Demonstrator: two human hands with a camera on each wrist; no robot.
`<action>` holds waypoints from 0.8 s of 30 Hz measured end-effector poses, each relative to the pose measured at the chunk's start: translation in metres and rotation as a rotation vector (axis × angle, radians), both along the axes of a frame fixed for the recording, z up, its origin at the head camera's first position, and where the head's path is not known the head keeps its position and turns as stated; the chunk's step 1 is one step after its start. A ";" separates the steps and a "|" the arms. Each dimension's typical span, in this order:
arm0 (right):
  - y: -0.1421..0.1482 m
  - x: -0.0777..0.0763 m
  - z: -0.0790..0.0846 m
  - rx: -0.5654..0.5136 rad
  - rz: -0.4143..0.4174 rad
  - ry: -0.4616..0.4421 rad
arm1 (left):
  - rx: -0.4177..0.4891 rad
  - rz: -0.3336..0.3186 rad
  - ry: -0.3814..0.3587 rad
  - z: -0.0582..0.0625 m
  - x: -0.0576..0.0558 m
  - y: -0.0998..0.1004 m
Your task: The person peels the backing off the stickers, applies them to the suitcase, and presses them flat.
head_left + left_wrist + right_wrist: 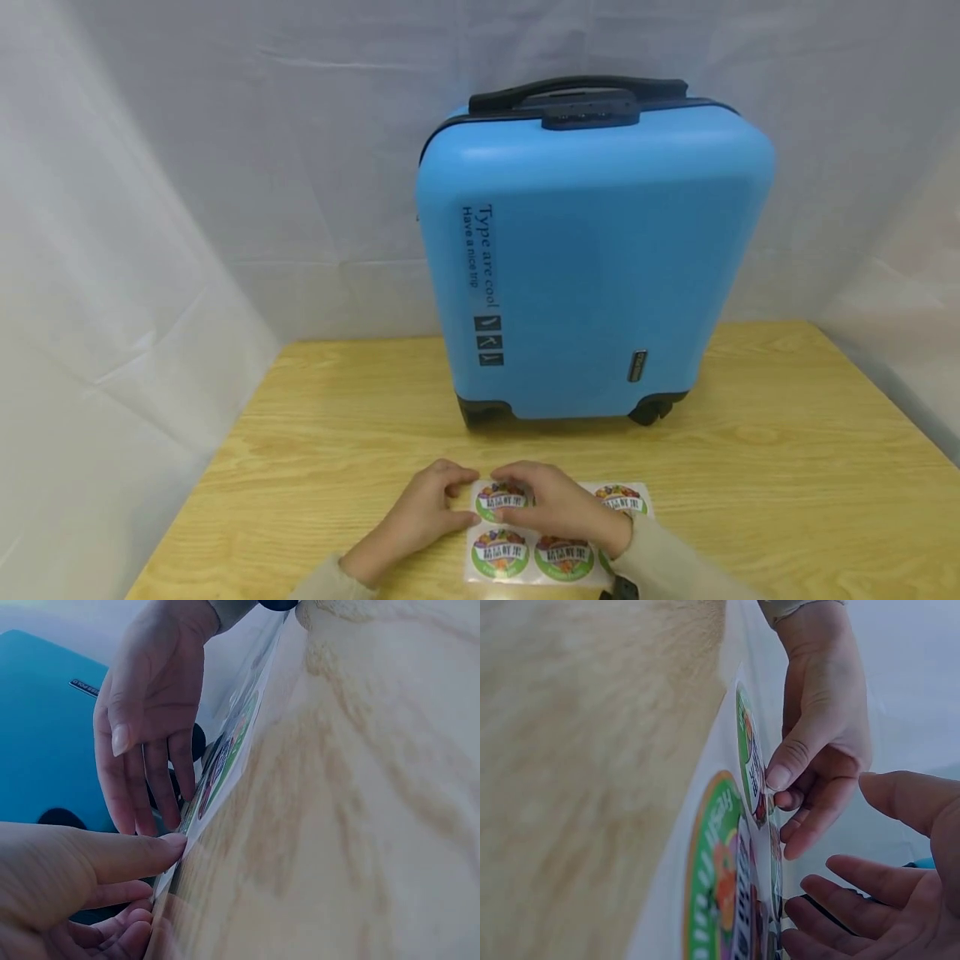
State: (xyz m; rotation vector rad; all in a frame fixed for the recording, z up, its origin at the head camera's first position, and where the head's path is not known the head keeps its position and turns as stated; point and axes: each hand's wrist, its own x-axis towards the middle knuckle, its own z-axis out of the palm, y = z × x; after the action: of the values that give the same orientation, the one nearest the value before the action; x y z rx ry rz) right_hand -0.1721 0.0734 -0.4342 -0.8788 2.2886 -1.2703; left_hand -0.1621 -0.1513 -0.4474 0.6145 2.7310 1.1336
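Sheet: white sticker sheet (532,575) flat on the wood table (345,417), near side, in front of the suitcase (585,267), both hands at it
Stickers: round, fruit print along the top, green lower rim, dark characters on a white band; top-left one (501,498) sits between the two hands, the next one along that row is mostly under the right hand
Left hand (427,512): at the sheet's left edge beside the top-left sticker, thumb on the near side, forefinger farther out, gap between the two tips, other fingers bent (left wrist view has the thumb tip right at the sheet's corner; can't tell if it presses)
Right hand (562,504): above the sheet, reaching in from the right, fingers extended and slightly bent, thumb held well away from them, tips by the top-left sticker; can't tell if they touch it
Hand spacing: fingertips face each other, near but apart
Suitcase: blue, upright, toward the back of the table, black handle (577,83) on top, dark lettering (480,258) down one side, small badge (637,366) low on the other, black lower corners
Sleeves: pale, left sleeve (330,582) and right sleeve (667,560), dark gadget (622,588) by the right one
Backdrop: white cloth (187,167), creased, behind the table and along its sides
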 end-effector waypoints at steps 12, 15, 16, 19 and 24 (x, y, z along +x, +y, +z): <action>-0.004 -0.002 -0.001 -0.016 -0.036 -0.045 | -0.019 0.007 -0.015 0.001 0.001 0.002; -0.004 -0.002 -0.003 -0.003 -0.044 -0.039 | -0.018 0.015 -0.010 0.000 0.001 0.002; -0.004 -0.002 -0.004 0.005 -0.044 -0.036 | -0.019 0.018 -0.006 0.000 0.001 0.002; -0.004 -0.003 -0.005 0.021 -0.041 -0.030 | -0.020 0.024 0.005 0.000 0.000 0.002; -0.004 -0.004 -0.005 0.025 -0.027 -0.022 | -0.021 0.034 -0.009 0.002 -0.001 0.001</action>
State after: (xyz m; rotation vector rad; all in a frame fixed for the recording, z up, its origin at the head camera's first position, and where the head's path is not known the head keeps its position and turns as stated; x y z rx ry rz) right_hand -0.1761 0.0698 -0.4393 -0.8240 2.3020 -1.2541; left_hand -0.1630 -0.1503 -0.4454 0.5606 2.7523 1.1105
